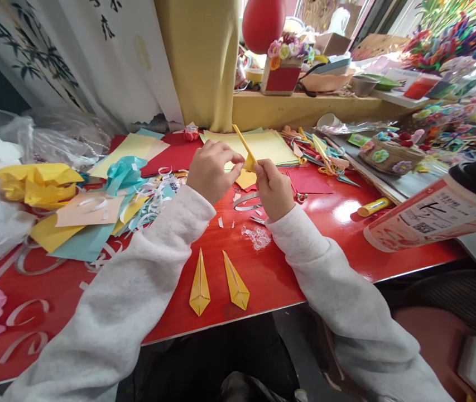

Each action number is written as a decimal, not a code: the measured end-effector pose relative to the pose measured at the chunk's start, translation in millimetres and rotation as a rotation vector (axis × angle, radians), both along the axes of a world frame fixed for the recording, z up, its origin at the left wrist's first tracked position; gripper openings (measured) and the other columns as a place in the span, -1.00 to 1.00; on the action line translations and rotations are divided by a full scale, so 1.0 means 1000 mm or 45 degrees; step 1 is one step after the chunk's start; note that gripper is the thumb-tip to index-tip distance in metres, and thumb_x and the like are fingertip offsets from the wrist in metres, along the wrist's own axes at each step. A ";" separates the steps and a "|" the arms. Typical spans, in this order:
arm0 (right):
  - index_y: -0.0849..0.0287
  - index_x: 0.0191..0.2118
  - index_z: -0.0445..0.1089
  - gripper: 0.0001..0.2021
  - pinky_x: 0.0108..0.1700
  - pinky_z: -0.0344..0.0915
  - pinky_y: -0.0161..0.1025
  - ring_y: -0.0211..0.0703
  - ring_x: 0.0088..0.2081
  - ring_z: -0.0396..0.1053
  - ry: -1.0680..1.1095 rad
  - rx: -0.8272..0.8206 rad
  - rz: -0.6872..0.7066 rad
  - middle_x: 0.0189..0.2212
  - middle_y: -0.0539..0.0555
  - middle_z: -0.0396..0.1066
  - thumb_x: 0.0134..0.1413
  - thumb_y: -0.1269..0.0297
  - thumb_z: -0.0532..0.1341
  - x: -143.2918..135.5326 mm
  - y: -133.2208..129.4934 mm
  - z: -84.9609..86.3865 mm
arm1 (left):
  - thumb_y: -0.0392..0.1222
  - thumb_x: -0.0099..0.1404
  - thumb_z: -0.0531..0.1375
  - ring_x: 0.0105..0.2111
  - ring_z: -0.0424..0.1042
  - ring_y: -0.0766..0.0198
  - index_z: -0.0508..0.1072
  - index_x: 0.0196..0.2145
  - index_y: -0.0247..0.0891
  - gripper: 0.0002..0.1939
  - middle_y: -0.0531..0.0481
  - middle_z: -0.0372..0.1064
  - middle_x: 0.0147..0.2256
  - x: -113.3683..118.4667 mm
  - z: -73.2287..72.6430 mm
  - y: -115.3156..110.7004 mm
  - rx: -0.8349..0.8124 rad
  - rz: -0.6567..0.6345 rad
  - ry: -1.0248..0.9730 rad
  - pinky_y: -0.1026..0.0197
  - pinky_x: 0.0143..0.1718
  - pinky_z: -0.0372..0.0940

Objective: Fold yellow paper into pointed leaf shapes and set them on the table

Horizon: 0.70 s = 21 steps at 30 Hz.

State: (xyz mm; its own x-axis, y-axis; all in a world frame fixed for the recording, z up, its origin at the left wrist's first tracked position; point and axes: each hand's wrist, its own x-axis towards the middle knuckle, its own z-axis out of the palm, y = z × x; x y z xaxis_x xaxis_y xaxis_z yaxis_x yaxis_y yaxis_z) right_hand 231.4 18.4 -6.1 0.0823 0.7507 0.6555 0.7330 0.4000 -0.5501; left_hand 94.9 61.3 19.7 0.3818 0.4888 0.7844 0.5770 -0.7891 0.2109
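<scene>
My right hand [276,191] pinches a narrow folded strip of yellow paper [245,140], which slants up to the left above the table. Close to its lower end is my left hand [213,170], with thumb and index finger slightly apart and nothing visible between them; whether a fingertip touches the paper is unclear. Two folded yellow paper pieces [200,286] lie near the front edge, pointed ends away from me. Behind my hands, a flat yellow sheet [246,179] is partly covered. A pair of small scissors [258,220] lies by my right wrist.
The red table [304,262] bears paper scraps [160,195] and crumpled sheets [39,184] on the left. A paper cup [426,215] with a black lid stands right, beside a yellow glue stick [374,207]. Coloured sheets [263,144] and scissors [325,162] lie at the back.
</scene>
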 end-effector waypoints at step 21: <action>0.17 -0.37 0.18 -0.73 -0.59 0.00 -0.42 -0.40 -0.66 0.00 0.189 -0.175 0.153 -0.70 -0.08 0.03 0.09 0.10 -0.11 0.004 0.003 -0.001 | -0.10 0.06 0.08 -0.36 0.28 0.22 0.38 -0.44 -0.19 -0.84 0.05 0.38 -0.44 -0.029 -0.003 0.014 -0.555 0.174 0.524 0.18 -0.35 0.10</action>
